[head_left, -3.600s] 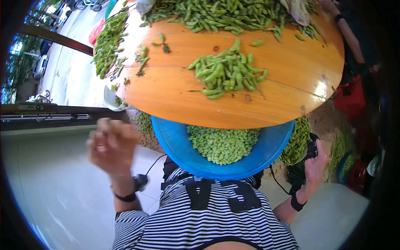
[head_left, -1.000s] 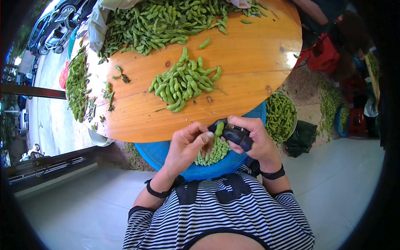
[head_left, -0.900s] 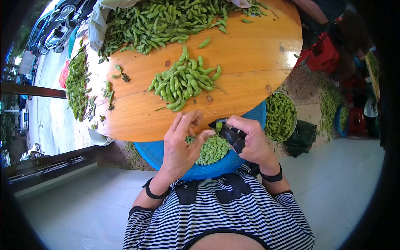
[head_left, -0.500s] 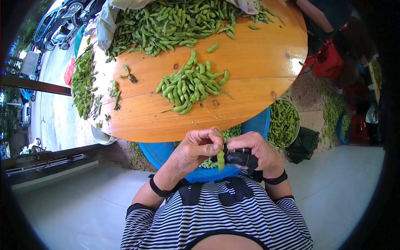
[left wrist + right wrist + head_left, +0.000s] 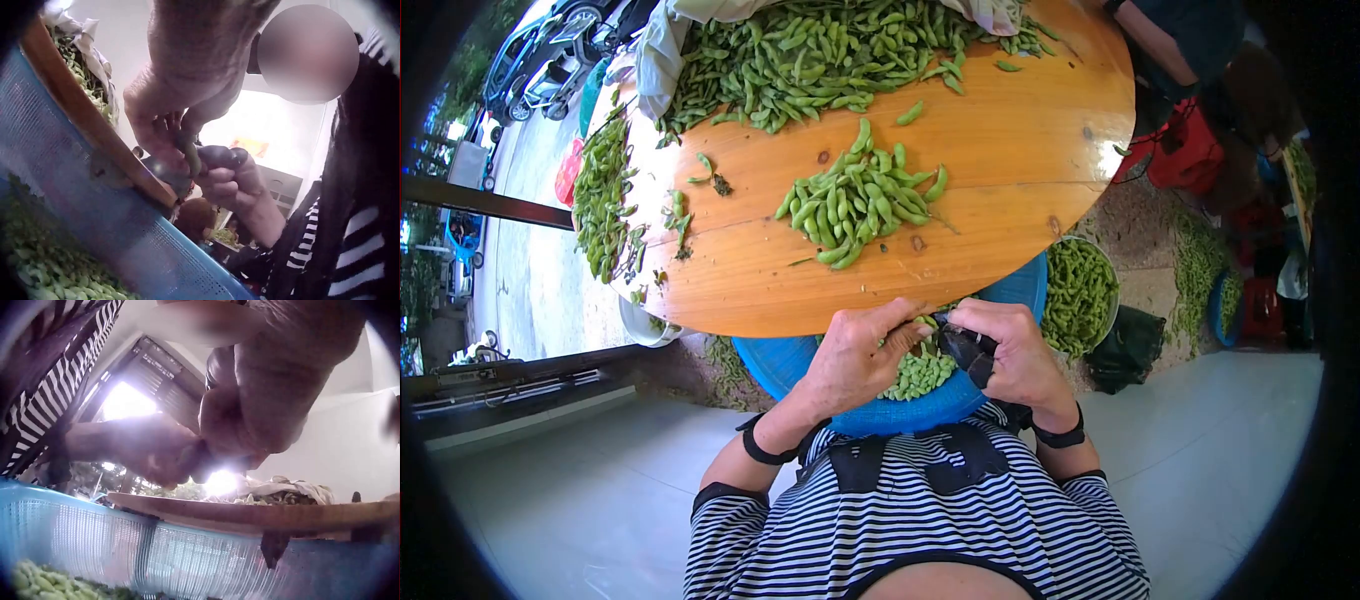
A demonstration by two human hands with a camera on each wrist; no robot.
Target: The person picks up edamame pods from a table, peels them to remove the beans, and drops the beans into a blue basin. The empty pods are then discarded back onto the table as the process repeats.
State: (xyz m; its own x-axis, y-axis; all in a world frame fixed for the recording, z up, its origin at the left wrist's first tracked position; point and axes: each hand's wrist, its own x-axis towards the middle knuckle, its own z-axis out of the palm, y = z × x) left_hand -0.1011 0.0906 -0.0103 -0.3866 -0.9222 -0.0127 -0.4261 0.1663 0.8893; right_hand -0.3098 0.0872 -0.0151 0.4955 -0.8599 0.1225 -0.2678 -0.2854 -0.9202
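Over the blue plastic basket [image 5: 765, 365], my left hand [image 5: 860, 350] pinches a green edamame pod [image 5: 190, 156] between thumb and fingers. My right hand [image 5: 1018, 350] grips a black, rounded tool [image 5: 967, 350], its tip right at the pod. What kind of tool it is, I cannot tell. Shelled green beans [image 5: 920, 375] lie in the basket below both hands. A small heap of whole pods [image 5: 855, 205] sits on the wooden table [image 5: 1000, 225], just beyond the hands. In the right wrist view the fingers hide the pod.
The table edge overhangs the basket's far side. A large pile of pods [image 5: 800, 60] lies at the back, beside a pale cloth [image 5: 657, 70]; more pods [image 5: 603, 195] line the left edge. A bucket of pods [image 5: 1082, 295] stands on the right. Another person's arm [image 5: 1157, 42] shows at top right.
Both hands came together over the basket from far apart. The pod, hanging down between them half a second ago, is now mostly covered by fingers as the tool's tip has swung up-left.
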